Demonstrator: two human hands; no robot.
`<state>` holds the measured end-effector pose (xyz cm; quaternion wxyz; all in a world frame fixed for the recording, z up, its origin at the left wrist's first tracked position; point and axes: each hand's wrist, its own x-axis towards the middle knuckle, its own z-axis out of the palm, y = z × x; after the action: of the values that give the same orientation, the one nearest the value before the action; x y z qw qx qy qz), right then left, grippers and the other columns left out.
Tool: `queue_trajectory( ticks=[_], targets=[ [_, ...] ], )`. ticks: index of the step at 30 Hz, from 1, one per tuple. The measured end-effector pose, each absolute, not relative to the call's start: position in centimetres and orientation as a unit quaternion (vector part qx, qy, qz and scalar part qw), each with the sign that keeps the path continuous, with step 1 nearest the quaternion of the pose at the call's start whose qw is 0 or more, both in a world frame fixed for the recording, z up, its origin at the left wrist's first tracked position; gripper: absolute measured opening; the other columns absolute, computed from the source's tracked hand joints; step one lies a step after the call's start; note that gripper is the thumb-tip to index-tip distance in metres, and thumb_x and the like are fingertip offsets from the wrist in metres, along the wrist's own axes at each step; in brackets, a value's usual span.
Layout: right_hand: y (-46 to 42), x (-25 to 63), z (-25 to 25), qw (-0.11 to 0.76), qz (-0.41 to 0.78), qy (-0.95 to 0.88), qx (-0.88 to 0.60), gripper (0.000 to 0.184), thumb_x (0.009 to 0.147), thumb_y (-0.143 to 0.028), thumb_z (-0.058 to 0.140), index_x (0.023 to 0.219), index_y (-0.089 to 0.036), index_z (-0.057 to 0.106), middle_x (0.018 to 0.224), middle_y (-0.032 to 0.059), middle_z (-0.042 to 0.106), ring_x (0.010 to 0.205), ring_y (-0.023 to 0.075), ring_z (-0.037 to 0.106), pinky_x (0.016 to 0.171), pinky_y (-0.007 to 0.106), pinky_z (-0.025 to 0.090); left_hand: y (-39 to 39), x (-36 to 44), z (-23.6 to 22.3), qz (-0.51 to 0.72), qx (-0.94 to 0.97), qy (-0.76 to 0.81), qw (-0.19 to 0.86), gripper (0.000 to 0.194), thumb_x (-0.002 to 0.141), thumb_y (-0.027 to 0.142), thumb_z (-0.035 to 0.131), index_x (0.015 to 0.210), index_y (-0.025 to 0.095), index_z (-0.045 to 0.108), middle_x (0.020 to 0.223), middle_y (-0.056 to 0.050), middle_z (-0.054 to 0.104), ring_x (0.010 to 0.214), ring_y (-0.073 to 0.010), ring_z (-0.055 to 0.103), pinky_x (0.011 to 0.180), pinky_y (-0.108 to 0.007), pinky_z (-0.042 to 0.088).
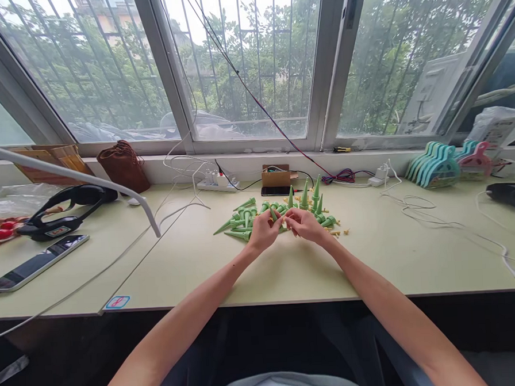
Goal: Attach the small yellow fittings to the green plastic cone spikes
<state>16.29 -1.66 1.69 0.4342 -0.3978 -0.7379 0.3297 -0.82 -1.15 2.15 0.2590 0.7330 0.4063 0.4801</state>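
Reaching forearms: left forearm and right forearm, both bare, slant inward from the bottom corners over the near edge of the desk, wrists low, until the hands almost meet.
Sticker: a small one lies at the desk's near edge, left of the left forearm.
Left hand: this hand is curled narrow, thumb and fingers pinching a green spike that points up and away.
Right hand: this hand is bent in toward the left, fingers curled and thumb close to them, fingertips just beside the held spike; whether they grip a small piece, I cannot tell.
Yellow pegs: a few loose ones lie right of the right hand.
Lying spikes: a loose heap spreads left of and behind the left hand, tips mostly toward the left.
Standing spikes: several rise upright behind the right hand, tips up.
Phone: a dark one lies flat behind the heap.
Box: an open brown one sits just beyond the phone.
Power strip: white, left of the box, cords plugged in.
Window: barred panes, trees outside.
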Motion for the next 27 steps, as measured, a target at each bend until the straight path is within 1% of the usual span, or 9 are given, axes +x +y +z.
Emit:
queue_trajectory(
  ticks=[2,4,7,9,13,17,21,23,27],
  targets=[
    [-1.77,16.27,1.77,0.436,0.324,-0.739,-0.398,0.023,0.090,-0.041,0.051,0.082,-0.019,0.055,0.066,-0.0017,0.059,0.044,0.0098,0.050,0.047,0.024,0.040,-1.13,-0.81,1.98,0.481,0.736,0.398,0.260,0.018,0.083,0.033,0.060,0.076,0.016,0.060,0.066,-0.001,0.061,0.050,-0.0095,0.050,0.047,-0.022,0.037],
    [-1.83,16.30,1.79,0.431,0.309,-0.742,-0.409,0.024,0.091,-0.039,0.049,0.077,-0.020,0.053,0.059,-0.0025,0.057,0.044,0.0102,0.049,0.047,0.024,0.040,-1.15,-0.78,1.79,0.482,0.742,0.389,0.257,0.018,0.083,0.033,0.059,0.076,0.017,0.059,0.068,-0.001,0.062,0.049,-0.0085,0.047,0.046,-0.022,0.036],
    [-1.81,16.41,1.72,0.419,0.291,-0.744,-0.431,0.030,0.092,-0.040,0.047,0.069,-0.020,0.050,0.049,-0.0033,0.052,0.042,0.0110,0.047,0.047,0.024,0.039,-1.17,-0.72,1.57,0.480,0.752,0.377,0.249,0.020,0.084,0.034,0.059,0.074,0.017,0.057,0.075,-0.003,0.064,0.048,-0.0070,0.044,0.047,-0.022,0.036],
    [-1.76,16.48,1.65,0.412,0.290,-0.744,-0.439,0.036,0.093,-0.043,0.046,0.065,-0.021,0.049,0.046,-0.0033,0.050,0.041,0.0112,0.046,0.047,0.024,0.038,-1.14,-0.71,1.45,0.478,0.758,0.369,0.247,0.021,0.085,0.034,0.059,0.074,0.017,0.057,0.078,-0.004,0.066,0.050,-0.0074,0.045,0.049,-0.023,0.038],
    [-1.67,16.50,1.56,0.408,0.291,-0.742,-0.445,0.043,0.093,-0.048,0.044,0.061,-0.020,0.047,0.043,-0.0033,0.047,0.039,0.0111,0.045,0.047,0.025,0.037,-1.02,-0.70,1.25,0.478,0.764,0.355,0.247,0.019,0.086,0.033,0.058,0.076,0.017,0.058,0.078,-0.004,0.066,0.053,-0.0094,0.050,0.051,-0.024,0.041],
    [-1.67,16.40,1.52,0.416,0.294,-0.739,-0.441,0.041,0.094,-0.049,0.044,0.065,-0.020,0.050,0.045,-0.0037,0.049,0.039,0.0107,0.045,0.047,0.024,0.038,-1.05,-0.67,1.40,0.482,0.758,0.361,0.249,0.019,0.086,0.031,0.058,0.074,0.016,0.056,0.078,-0.004,0.066,0.052,-0.0087,0.049,0.050,-0.024,0.040],
    [-1.78,16.29,1.65,0.432,0.315,-0.737,-0.413,0.031,0.093,-0.046,0.047,0.082,-0.019,0.056,0.058,-0.0028,0.058,0.042,0.0097,0.047,0.047,0.024,0.039,-1.19,-0.67,1.77,0.491,0.751,0.369,0.241,0.018,0.085,0.030,0.059,0.074,0.017,0.056,0.073,-0.002,0.063,0.048,-0.0079,0.045,0.048,-0.024,0.037],
    [-1.82,16.25,1.75,0.437,0.330,-0.736,-0.399,0.029,0.092,-0.046,0.048,0.087,-0.019,0.056,0.063,-0.0026,0.058,0.043,0.0094,0.048,0.047,0.024,0.039,-1.22,-0.69,1.90,0.497,0.751,0.369,0.230,0.015,0.085,0.028,0.059,0.075,0.017,0.056,0.069,0.000,0.060,0.048,-0.0080,0.043,0.048,-0.024,0.036],
    [-1.81,16.23,1.83,0.449,0.342,-0.730,-0.386,0.027,0.091,-0.046,0.050,0.087,-0.019,0.055,0.066,-0.0026,0.057,0.045,0.0089,0.049,0.047,0.024,0.040,-1.24,-0.75,1.91,0.499,0.764,0.368,0.179,0.012,0.086,0.024,0.058,0.076,0.018,0.056,0.066,0.001,0.057,0.050,-0.0090,0.042,0.053,-0.024,0.037]
  ],
)
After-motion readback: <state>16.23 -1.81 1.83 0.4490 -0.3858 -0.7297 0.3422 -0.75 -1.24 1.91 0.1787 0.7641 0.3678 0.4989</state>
